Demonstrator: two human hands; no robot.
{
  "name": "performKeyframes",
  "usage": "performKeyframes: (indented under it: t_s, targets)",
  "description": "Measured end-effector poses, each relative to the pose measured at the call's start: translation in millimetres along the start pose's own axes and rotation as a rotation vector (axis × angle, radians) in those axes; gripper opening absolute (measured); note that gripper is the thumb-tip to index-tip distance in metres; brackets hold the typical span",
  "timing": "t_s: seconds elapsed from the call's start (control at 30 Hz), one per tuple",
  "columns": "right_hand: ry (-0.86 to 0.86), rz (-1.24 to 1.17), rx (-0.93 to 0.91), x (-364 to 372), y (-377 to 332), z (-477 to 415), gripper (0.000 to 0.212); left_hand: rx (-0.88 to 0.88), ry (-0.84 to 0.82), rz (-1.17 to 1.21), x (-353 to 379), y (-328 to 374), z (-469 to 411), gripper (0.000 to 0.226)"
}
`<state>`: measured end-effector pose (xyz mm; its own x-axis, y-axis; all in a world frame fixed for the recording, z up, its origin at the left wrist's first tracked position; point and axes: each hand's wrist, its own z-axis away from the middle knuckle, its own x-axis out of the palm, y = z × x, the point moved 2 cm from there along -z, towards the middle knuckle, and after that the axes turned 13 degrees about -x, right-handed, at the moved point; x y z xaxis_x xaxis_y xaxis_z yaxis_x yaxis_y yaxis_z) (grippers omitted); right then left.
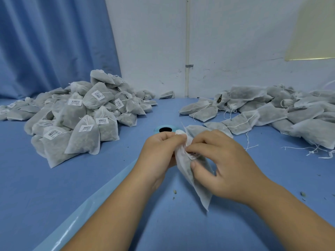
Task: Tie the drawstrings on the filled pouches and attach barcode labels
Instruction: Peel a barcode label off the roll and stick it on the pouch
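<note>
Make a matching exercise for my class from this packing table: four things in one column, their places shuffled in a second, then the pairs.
Things:
1 labelled pouches
2 unlabelled pouches
3 held pouch
4 blue roll

Places:
A pinched between left hand and right hand
B heaped at left
C lying just beyond both hands
D spread at right

Pairs: 1-B, 2-D, 3-A, 4-C

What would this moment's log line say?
step: labelling | left hand: grips pouch top | right hand: pinches barcode label on pouch | labelled pile: left | unlabelled pile: right
</note>
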<state>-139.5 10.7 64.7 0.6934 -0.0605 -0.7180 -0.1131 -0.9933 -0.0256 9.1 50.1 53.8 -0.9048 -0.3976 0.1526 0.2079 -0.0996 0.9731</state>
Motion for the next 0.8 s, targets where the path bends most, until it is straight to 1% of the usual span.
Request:
performKeyframes:
  t_s: [0.07, 0.13, 0.17, 0.27, 0.3, 0.37, 0.4, 0.43, 0.47, 0.53, 0.63, 0.73, 0.8]
  targets:
    - [-0.023, -0.021, -0.013, 0.0, 1.3, 0.1, 0.034, -0.002, 0.017, 0.03, -1.6, 0.3, -0.7, 0.01]
    - [0.02, -0.074, 0.005, 2.3, 1.4, 0.4, 0.028, -0.005, 0.018, 0.063, -2.7, 0.7, -1.4, 0.01]
    - [0.078, -0.151, 0.065, 3.7, 1.8, 0.4, 0.022, -0.004, 0.011, 0.069, -2.5, 0.8, -1.4, 0.011]
    - [0.268, -0.418, 0.388, 7.0, 8.4, 0.7, 0.007, 0.025, -0.042, 0.059, -0.5, 1.7, -0.2, 0.014]
    - [0.295, -0.473, 0.498, 8.5, 11.6, 1.4, 0.009, 0.042, -0.074, 0.058, 0.2, 2.3, 0.3, 0.014]
    - [0.283, -0.627, 0.688, 11.8, 17.7, 4.3, 0.029, 0.068, -0.14, 0.057, 1.0, 3.6, 2.4, 0.023]
    - [0.272, -0.73, 0.749, 13.1, 19.8, 5.3, 0.034, 0.077, -0.161, 0.057, 1.3, 3.7, 3.3, 0.029]
    - [0.264, -0.823, 0.784, 13.6, 20.3, 5.5, 0.032, 0.082, -0.172, 0.059, 2.0, 3.7, 3.7, 0.033]
    - [0.262, -0.884, 0.799, 12.8, 19.4, 5.2, 0.025, 0.084, -0.178, 0.059, 2.8, 3.5, 4.0, 0.036]
    - [0.3, -0.903, 0.81, 11.6, 19.7, 5.4, 0.017, 0.089, -0.189, 0.022, 4.9, 2.5, 4.1, 0.041]
    - [0.374, -0.821, 0.846, 11.8, 24.0, 7.5, 0.016, 0.069, -0.18, -0.158, 7.7, -3.2, 3.6, 0.045]
    - [0.402, -0.81, 0.875, 12.9, 25.7, 8.6, 0.022, 0.006, -0.189, -0.233, 8.0, -7.8, 3.8, 0.027]
    - [0.403, -0.805, 0.898, 14.8, 26.7, 8.2, 0.028, -0.02, -0.181, -0.205, 4.5, -9.8, 1.1, 0.024]
